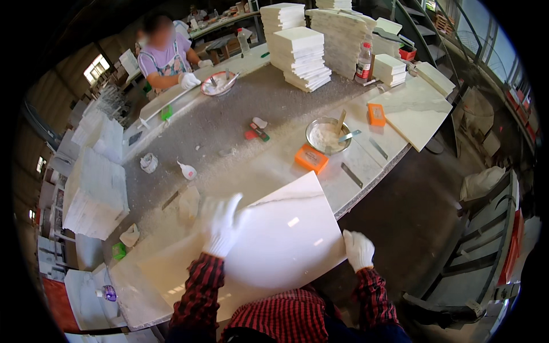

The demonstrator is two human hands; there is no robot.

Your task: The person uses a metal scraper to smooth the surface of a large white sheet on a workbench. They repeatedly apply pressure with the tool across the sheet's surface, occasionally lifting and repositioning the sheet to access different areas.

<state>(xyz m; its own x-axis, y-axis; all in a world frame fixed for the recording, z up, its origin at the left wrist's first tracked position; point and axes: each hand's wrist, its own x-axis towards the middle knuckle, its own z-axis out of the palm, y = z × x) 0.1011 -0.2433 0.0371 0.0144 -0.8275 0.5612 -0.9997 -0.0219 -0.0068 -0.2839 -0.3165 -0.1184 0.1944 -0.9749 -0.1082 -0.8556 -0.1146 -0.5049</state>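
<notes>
A glossy white marble-look tile (pixel 286 228) lies tilted across the near side of the worktable in front of me. My right hand (pixel 359 250), in a white glove, is closed on the tile's right edge near its corner. Over the tile's left part is my left hand (pixel 223 226), also gloved and blurred by motion; its fingers look spread, with nothing seen in them. Beyond the tile's far corner sits an orange block (pixel 311 159). Behind that block stands a metal bowl (pixel 313 140) of white paste with scrapers in it.
Stacked tiles rise at the left (pixel 97 194) and far side (pixel 300 51). A second orange block (pixel 376 114), a bottle (pixel 363 64) and flat metal strips (pixel 351 175) lie about. Across the table a gloved person (pixel 166 63) works beside a red-rimmed bowl (pixel 219 84). A rack (pixel 480 246) stands right.
</notes>
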